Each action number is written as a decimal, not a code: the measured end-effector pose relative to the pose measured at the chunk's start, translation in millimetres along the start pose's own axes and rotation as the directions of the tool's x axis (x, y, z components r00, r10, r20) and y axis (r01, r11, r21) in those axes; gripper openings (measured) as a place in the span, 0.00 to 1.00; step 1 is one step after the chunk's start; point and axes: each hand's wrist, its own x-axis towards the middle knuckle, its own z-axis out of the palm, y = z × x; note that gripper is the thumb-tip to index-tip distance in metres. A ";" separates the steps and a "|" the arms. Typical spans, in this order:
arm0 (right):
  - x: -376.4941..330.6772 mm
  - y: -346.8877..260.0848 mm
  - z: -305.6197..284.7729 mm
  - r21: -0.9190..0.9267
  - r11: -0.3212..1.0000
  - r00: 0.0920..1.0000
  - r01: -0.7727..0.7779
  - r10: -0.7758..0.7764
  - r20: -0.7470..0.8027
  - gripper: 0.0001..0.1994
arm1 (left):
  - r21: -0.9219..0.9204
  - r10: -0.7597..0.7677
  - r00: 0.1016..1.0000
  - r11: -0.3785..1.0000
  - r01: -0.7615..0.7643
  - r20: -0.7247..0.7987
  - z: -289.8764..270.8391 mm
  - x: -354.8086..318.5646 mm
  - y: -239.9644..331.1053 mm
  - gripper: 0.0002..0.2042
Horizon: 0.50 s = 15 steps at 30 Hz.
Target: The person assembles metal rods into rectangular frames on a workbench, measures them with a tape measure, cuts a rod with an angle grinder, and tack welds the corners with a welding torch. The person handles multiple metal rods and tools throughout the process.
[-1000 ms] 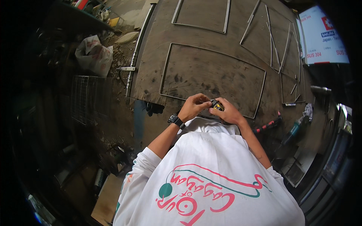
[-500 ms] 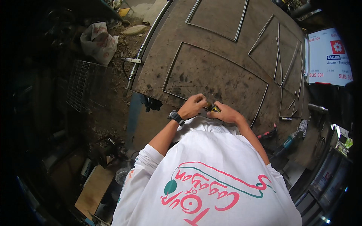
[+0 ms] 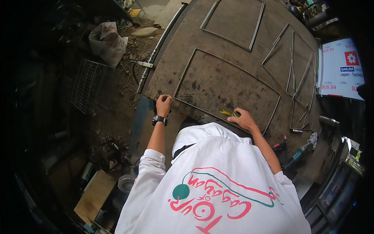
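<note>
Metal frame (image 3: pixel 226 87) lies between hands — left hand (image 3: pixel 163 104) clenched at its corner, right hand (image 3: pixel 243 119) gripping yellow tool (image 3: pixel 228 113).

Your hands were together a moment ago at the near edge of the metal frame (image 3: pixel 228 87), both on the small yellow tool (image 3: pixel 230 113). Now they are well apart: your left hand (image 3: pixel 163 103) has gone out to the frame's near left corner, while your right hand (image 3: pixel 243 119) alone holds the tool.
</note>
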 end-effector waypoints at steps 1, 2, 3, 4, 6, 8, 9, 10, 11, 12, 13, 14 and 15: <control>6.8 -9.5 6.5 -0.005 1.000 0.999 -0.025 0.025 -0.031 0.35 | 0.028 0.041 0.999 0.999 -0.041 -0.013 2.1 -2.3 -10.8 0.11; 9.1 -32.4 3.1 -0.023 0.996 0.995 -0.088 0.089 0.046 0.37 | 0.057 0.077 0.997 0.996 -0.075 -0.019 9.3 -13.7 -9.0 0.11; 13.7 -39.0 10.3 0.004 0.999 0.998 -0.042 0.042 0.036 0.37 | 0.085 0.121 0.992 0.989 -0.118 -0.024 15.3 -21.0 -5.4 0.11; 18.1 -43.2 18.3 0.030 1.000 1.000 0.005 -0.006 0.025 0.37 | 0.008 0.114 0.993 0.993 -0.114 -0.004 22.0 -21.9 -8.6 0.11; 28.8 -55.4 29.0 0.038 0.998 0.998 0.059 -0.059 -0.004 0.37 | -0.106 0.076 0.982 0.993 -0.058 0.173 34.4 -37.4 19.1 0.13; 36.5 -76.7 40.2 0.017 0.996 0.996 0.091 -0.091 -0.020 0.38 | -0.084 0.092 0.979 0.993 -0.078 0.183 47.9 -51.1 33.7 0.16; 41.2 -87.1 42.2 -0.015 0.998 0.998 0.061 -0.061 0.003 0.38 | -0.003 0.127 0.985 0.992 -0.128 0.115 55.5 -52.6 35.7 0.18; 46.5 -97.0 42.2 -0.048 0.998 0.999 0.031 -0.029 0.024 0.39 | 0.081 0.167 0.985 0.982 -0.171 0.050 58.5 -52.0 37.3 0.21; 53.4 -107.8 44.3 -0.081 0.997 0.999 0.006 -0.002 0.045 0.39 | 0.141 0.167 0.985 0.977 -0.159 -0.052 56.6 -47.6 33.9 0.21; 59.8 -117.4 48.9 -0.117 0.993 0.999 0.007 0.000 0.053 0.40 | 0.197 0.170 0.973 0.970 -0.139 -0.153 55.4 -42.3 25.1 0.21; 65.7 -127.0 53.6 -0.153 0.988 0.998 0.008 0.001 0.061 0.41 | 0.251 0.177 0.951 0.961 -0.113 -0.252 53.6 -37.8 16.0 0.22; 71.2 -134.3 60.1 -0.192 0.981 0.997 0.007 0.007 0.073 0.42 | 0.228 0.200 0.934 0.964 -0.134 -0.297 48.0 -34.8 1.5 0.21; 75.7 -142.1 65.2 -0.213 0.977 0.996 0.011 0.008 0.089 0.42 | 0.221 0.211 0.940 0.963 -0.154 -0.266 41.6 -31.6 -7.0 0.21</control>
